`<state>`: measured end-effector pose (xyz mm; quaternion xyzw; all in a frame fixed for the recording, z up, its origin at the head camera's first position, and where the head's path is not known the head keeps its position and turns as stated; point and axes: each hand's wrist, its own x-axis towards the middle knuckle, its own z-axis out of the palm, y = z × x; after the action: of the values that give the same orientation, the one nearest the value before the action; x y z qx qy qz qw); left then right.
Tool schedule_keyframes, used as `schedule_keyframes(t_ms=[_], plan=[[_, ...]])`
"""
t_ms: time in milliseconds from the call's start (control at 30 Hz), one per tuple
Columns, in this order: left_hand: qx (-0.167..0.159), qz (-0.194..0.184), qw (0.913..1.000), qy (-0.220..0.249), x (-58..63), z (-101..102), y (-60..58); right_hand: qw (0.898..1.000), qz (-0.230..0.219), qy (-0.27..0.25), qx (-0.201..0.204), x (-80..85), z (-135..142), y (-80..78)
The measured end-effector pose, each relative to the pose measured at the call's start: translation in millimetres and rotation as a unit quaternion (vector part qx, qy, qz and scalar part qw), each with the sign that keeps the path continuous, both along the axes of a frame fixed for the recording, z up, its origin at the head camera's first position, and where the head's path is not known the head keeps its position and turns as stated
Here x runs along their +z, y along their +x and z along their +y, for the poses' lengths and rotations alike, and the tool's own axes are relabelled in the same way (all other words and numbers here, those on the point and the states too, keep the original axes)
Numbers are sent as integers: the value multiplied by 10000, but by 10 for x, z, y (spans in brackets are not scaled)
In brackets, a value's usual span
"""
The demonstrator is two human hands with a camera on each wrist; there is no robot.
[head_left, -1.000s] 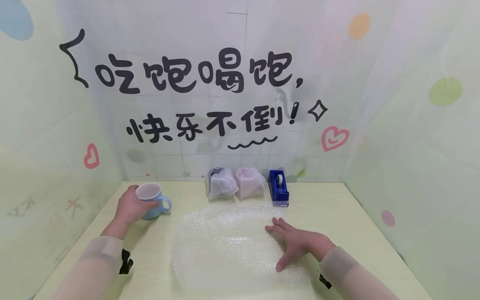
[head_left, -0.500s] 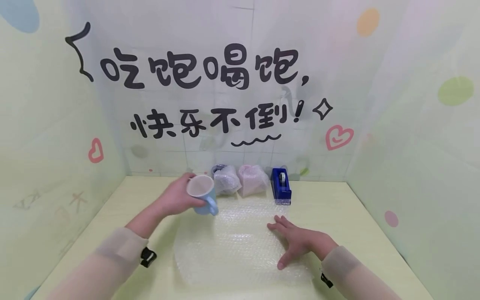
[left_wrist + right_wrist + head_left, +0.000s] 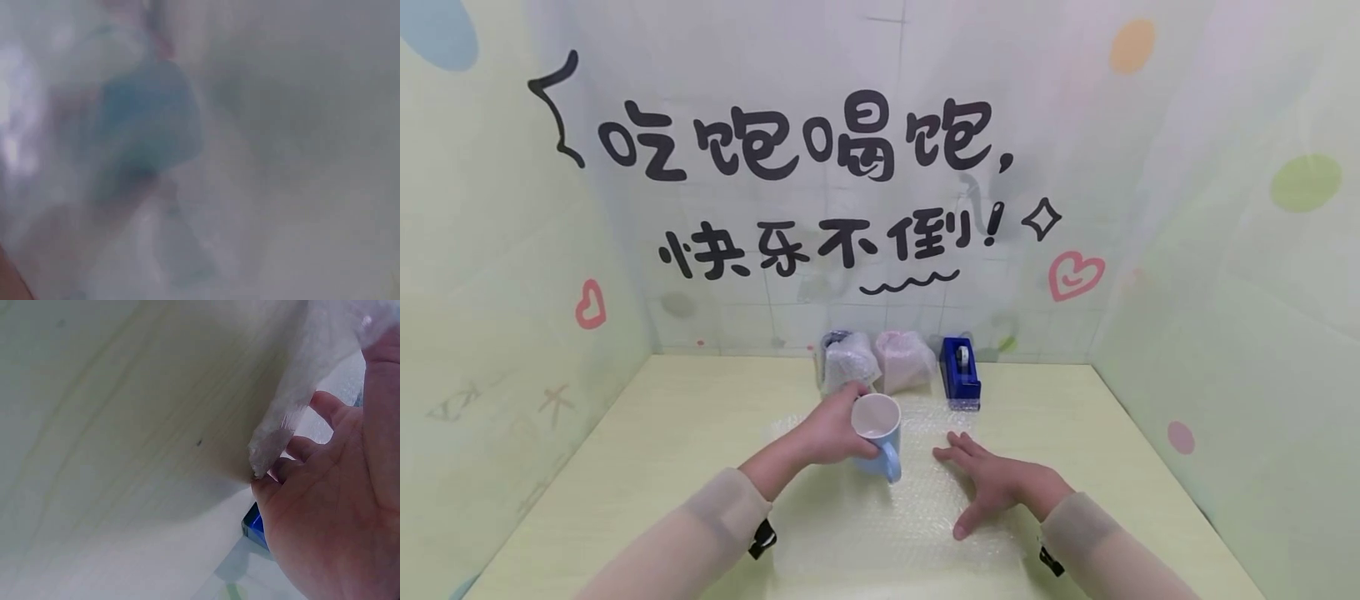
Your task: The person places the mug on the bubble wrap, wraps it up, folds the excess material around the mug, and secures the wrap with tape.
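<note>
Dressed in pale cream long sleeves (image 3: 692, 546).
Shaded with a greyer band (image 3: 1082, 529) behind each hand (image 3: 831, 433); fitted with small black attachments (image 3: 763, 540) alongside.

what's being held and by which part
The left hand holds the blue mug by its body, not the handle; the right hand only touches the bubble wrap.

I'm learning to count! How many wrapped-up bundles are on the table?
2, along the back of the table: a whitish bundle, then a pinkish bundle between that and the tape holder.
</note>
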<state>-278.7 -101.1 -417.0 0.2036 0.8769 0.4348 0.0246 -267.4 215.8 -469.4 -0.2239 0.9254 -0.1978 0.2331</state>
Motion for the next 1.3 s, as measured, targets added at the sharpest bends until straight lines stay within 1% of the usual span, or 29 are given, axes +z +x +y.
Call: schedule_keyframes(t_ms=[233, 367, 533, 633, 800, 933, 1100, 1300], plan=[[19, -22, 10000, -92, -137, 50, 44, 9999, -63, 35, -90, -1, -13, 5], [77, 2, 10000, -45, -204, 64, 60, 10000, -21, 27, -27, -5, -15, 12], [121, 76, 9998, -124, -257, 72, 63, 10000, 36, 1, 25, -4, -18, 6], [141, 43, 9999, -61, -283, 68, 66, 10000, 67, -15, 16, -2, -17, -1], [153, -71, 9996, 216, -345, 47, 97, 10000, 16, -17, -51, -28, -10, 0], [175, -32, 9993, 334, -365, 31, 121, 10000, 28, 35, -67, -32, -13, -1], [236, 68, 9993, 271, -362, 21, 129, 10000, 71, -41, -32, -25, -15, 10], [240, 59, 9995, 179, -336, 21, 145, 9997, 124, -172, 133, -7, 22, 21]])
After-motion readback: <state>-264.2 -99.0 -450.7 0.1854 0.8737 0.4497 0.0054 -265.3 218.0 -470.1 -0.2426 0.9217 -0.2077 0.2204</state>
